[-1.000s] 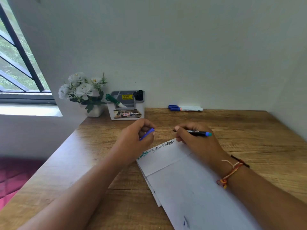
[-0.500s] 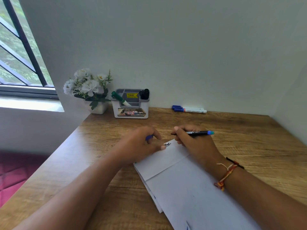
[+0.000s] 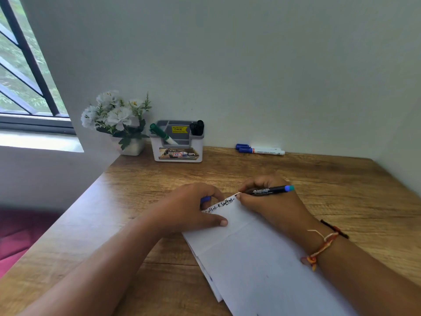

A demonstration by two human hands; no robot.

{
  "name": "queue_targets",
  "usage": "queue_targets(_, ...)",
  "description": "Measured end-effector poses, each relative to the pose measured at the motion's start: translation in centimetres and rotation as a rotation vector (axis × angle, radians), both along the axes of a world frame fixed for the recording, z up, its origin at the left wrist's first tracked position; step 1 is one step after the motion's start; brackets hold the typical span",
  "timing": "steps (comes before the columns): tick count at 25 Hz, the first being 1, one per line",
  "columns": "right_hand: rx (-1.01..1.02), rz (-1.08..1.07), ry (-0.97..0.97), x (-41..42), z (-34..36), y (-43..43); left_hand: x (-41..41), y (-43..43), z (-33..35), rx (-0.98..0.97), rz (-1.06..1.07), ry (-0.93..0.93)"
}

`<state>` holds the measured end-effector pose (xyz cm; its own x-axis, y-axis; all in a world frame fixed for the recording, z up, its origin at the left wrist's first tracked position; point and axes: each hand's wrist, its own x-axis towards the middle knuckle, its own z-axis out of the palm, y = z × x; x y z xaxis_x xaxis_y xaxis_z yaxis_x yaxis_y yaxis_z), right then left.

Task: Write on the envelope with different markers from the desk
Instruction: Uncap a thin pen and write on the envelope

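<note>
Head view.

- Tabletop (image 3: pixel 341 190): wood grain, set against a white wall.
- Envelope (image 3: pixel 250 258): white, lying flat at the near centre and angled toward the lower right. A line of dark handwriting runs along its far edge. More white sheets show beneath its left side.
- Right hand (image 3: pixel 271 206): resting on the envelope's far corner, fingers pinched round a black pen (image 3: pixel 268 190). The pen's tip is at the end of the handwriting and its teal end points right.
- Left hand (image 3: pixel 191 208): fingers curled round a blue cap (image 3: pixel 205 199), thumb pressed flat on the envelope.
- Thread bracelet (image 3: pixel 323 245): on the right wrist.
- Organiser (image 3: pixel 177 153): grey and white, at the wall. It holds a green marker (image 3: pixel 161 133), leaning, and black markers (image 3: pixel 197 128), upright.
- Blue-capped markers (image 3: pixel 259 149): two, lying along the wall to the right of the organiser.
- Flower pot (image 3: pixel 118 117): white blooms, just left of the organiser.
- Window (image 3: pixel 22 76): barred, far left.
</note>
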<state>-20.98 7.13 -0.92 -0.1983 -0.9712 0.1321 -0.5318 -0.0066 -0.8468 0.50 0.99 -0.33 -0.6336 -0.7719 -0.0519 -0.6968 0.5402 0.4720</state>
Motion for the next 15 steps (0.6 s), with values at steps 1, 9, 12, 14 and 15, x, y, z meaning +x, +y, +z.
queue_targets(1, 0.005, 0.008, -0.007, -0.11, -0.08, -0.06, 0.01, -0.03, -0.01, -0.003, -0.004, -0.003)
queue_targets(9, 0.068, -0.051, -0.179, -0.04, 0.44, -0.09, 0.11, -0.14, -0.21, -0.004, -0.013, 0.006)
queue_targets(12, 0.078, -0.04, -0.169, 0.0, 0.51, -0.12, 0.15, -0.04, -0.2, -0.005, -0.015, 0.018)
queue_targets(14, 0.076, -0.042, -0.168, 0.0, 0.53, -0.14, 0.15, -0.01, -0.18, -0.01, -0.019, 0.024)
queue_targets(15, 0.073, -0.037, -0.166, -0.01, 0.5, -0.16, 0.16, -0.06, -0.18, -0.009, -0.019, 0.022)
